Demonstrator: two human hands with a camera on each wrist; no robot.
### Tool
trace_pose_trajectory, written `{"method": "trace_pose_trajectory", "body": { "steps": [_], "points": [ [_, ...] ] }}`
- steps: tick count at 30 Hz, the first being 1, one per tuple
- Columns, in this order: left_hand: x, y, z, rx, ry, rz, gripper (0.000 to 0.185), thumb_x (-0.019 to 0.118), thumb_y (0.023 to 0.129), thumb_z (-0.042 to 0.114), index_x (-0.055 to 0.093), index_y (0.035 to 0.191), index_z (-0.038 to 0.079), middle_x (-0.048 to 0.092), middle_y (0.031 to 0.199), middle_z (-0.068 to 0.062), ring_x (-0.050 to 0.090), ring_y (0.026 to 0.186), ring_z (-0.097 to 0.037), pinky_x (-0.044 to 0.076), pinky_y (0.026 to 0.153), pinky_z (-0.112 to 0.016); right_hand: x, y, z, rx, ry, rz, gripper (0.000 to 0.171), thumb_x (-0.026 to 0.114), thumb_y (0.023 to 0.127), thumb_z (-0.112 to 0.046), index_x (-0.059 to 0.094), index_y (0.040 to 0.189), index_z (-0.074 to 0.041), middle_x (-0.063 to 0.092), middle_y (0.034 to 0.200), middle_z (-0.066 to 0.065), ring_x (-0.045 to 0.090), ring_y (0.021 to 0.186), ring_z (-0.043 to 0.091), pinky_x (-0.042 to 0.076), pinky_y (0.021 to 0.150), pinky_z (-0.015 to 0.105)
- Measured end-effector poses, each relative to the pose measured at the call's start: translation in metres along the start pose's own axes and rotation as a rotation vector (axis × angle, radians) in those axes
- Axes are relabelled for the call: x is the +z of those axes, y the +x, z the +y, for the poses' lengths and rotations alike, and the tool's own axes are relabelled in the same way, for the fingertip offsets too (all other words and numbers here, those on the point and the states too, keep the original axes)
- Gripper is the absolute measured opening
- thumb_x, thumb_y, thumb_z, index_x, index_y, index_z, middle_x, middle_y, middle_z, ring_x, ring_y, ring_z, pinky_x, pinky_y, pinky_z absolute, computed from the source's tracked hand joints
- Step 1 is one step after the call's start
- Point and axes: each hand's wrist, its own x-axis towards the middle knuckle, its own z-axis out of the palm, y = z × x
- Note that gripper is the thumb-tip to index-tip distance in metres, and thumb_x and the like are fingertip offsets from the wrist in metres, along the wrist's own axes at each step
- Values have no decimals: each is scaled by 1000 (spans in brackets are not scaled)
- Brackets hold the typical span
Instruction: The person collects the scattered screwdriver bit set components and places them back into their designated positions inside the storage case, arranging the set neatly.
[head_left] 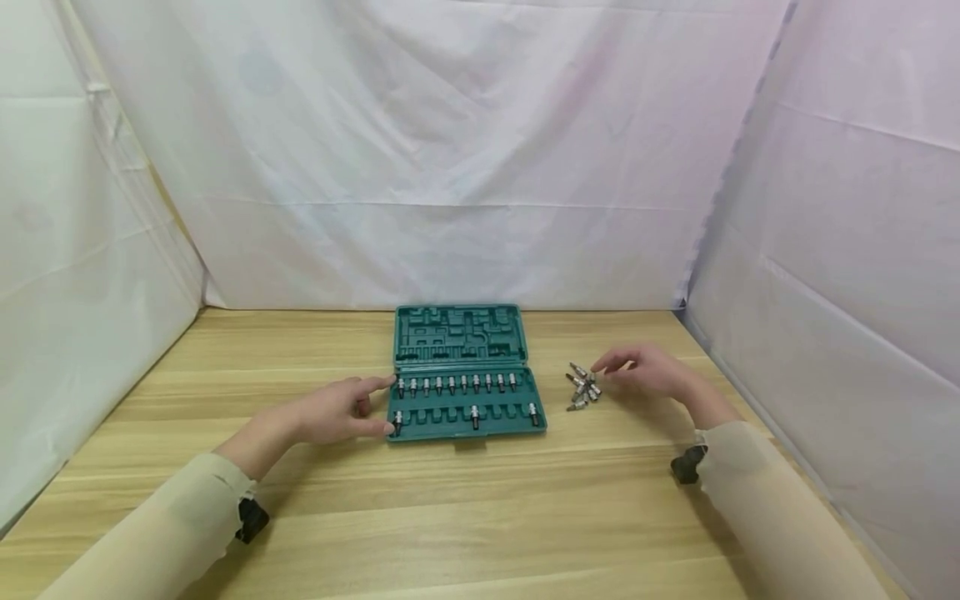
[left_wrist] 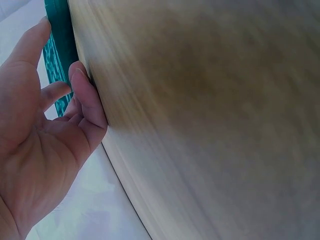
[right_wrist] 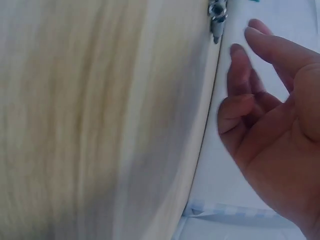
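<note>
Both wrist views are blurred and show little: in the left one the case (left_wrist: 56, 55) is only a green strip at 11 o'clock, partly behind the fingers (left_wrist: 85, 92); in the right one the bits (right_wrist: 217, 14) are a small grey smear at 1 o'clock, cut off by the top edge. What each bit's tip is shaped like cannot be made out in any view.

From the head view, the case (head_left: 467, 371) lies open at the table's centre, lid at 12 o'clock. Its far row is full of bits; the near row holds three, at its 9, 6 and 3 o'clock ends and middle. The left hand (head_left: 341, 410) rests at the case's 9 o'clock edge, forefinger straight along the far corner and thumb touching the near corner, fingers relaxed and gripping nothing. The loose bits (head_left: 583, 387) lie heaped on the table (head_left: 480, 517) at 3 o'clock of the case, apart from it. The right hand (head_left: 648, 371) hovers just at their 3 o'clock side, fingers loosely spread, fingertips near the pile, holding nothing

White cloth (head_left: 450, 167) walls the table at 9, 12 and 3 o'clock
</note>
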Motion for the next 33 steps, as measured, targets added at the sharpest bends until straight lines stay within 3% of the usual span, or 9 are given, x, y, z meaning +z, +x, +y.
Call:
{"method": "trace_pose_trajectory", "body": {
  "steps": [3,14,23,33],
  "points": [
    [0,0,-1,0,2,-1,93,76,103,51,32,174,9,60,103,-4,55,91,-17,47,81,-37,-1,0,4,21,-27,-33,26,73,104,-16,82,129,-20,77,130,14,70,120,30,54,95,41],
    [1,1,-2,3,7,4,93,76,103,51,33,174,9,60,103,-4,55,91,-17,47,82,-37,-2,4,12,54,-30,-79,30,71,105,-13,81,133,-20,74,136,19,68,118,29,53,94,38],
    [1,0,-3,6,-1,8,92,76,103,50,33,174,9,60,104,-4,56,93,-17,49,83,-37,-2,6,9,28,-88,-74,30,72,105,-17,80,134,-22,73,136,21,67,127,40,52,107,61],
    [0,-1,0,7,-5,1,92,76,103,49,33,173,8,60,103,-4,56,92,-17,48,81,-35,-4,7,10,25,-119,-68,30,74,104,-15,81,132,-21,75,132,20,69,124,38,52,106,61]
  ]
}}
